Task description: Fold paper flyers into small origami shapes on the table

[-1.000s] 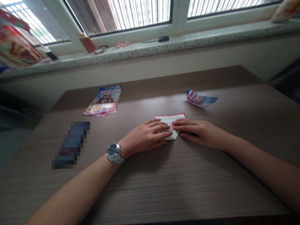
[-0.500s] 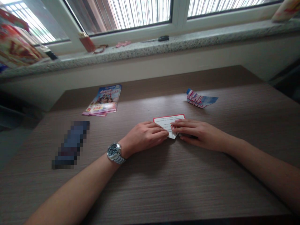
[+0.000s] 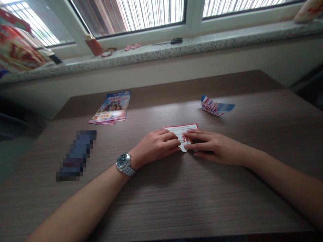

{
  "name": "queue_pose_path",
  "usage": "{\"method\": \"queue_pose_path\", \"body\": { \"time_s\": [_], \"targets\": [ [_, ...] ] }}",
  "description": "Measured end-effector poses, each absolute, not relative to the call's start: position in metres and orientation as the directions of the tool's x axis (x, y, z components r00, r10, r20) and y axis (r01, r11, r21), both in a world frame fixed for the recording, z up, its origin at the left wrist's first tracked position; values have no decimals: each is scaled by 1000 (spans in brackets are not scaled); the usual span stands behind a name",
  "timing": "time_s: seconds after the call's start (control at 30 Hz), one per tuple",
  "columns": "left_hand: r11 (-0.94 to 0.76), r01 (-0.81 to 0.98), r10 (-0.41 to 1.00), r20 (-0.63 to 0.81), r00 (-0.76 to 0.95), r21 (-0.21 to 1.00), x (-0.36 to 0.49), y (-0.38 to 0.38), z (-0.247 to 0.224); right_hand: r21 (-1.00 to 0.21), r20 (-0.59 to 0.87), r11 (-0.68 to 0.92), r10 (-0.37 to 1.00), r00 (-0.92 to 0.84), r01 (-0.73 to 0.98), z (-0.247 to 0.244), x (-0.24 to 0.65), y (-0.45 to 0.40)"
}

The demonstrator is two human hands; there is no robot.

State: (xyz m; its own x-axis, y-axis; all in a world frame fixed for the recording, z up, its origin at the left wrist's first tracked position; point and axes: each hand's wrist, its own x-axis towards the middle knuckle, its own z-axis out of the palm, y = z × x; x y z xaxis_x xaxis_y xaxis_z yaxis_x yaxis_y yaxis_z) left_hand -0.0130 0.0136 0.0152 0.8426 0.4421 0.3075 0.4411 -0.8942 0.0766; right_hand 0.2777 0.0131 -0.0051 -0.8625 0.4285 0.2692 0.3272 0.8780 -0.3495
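Note:
A small white paper with a red edge and printed text (image 3: 180,128) lies on the table, folded to a point at its near side. My left hand (image 3: 160,144), with a silver watch at the wrist, has its curled fingers on the paper's left part. Across the right part lies my right hand (image 3: 214,146), its fingers apart and their tips on the paper. Beyond my right hand stands a folded blue and pink paper (image 3: 217,107).
A stack of colourful leaflets (image 3: 112,107) lies at the table's back left. Nearer is a blurred dark phone-like object (image 3: 77,154). The stone windowsill (image 3: 151,52) behind holds a red item (image 3: 93,46) and a black-handled tool (image 3: 176,40).
The near point of the white paper has shifted slightly left and nearer, and more red print shows. My right fingertips have moved a little and spread further apart.

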Motion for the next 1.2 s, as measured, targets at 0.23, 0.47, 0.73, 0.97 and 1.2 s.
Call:
{"method": "queue_pose_path", "body": {
  "time_s": [0.23, 0.47, 0.73, 0.97, 1.2],
  "targets": [
    [-832, 525, 554, 321, 768, 179, -9, 14, 9, -376, 260, 873, 421, -869, 311, -3, 275, 12],
    [-765, 601, 642, 340, 687, 231, -7, 15, 4, -375, 269, 872, 426, -864, 314, -3, 274, 10],
    [-762, 604, 648, 299, 701, 236, -5, 13, 9, -413, 273, 856, 443, -854, 312, -2, 272, 9],
    [-743, 579, 667, 295, 685, 336, -6, 11, 9, -429, 265, 851, 440, -858, 304, -6, 276, 11],
    [-736, 577, 674, 303, 674, 353, -6, 13, 5, -417, 226, 852, 434, -872, 316, -2, 276, 9]
  ]
}}
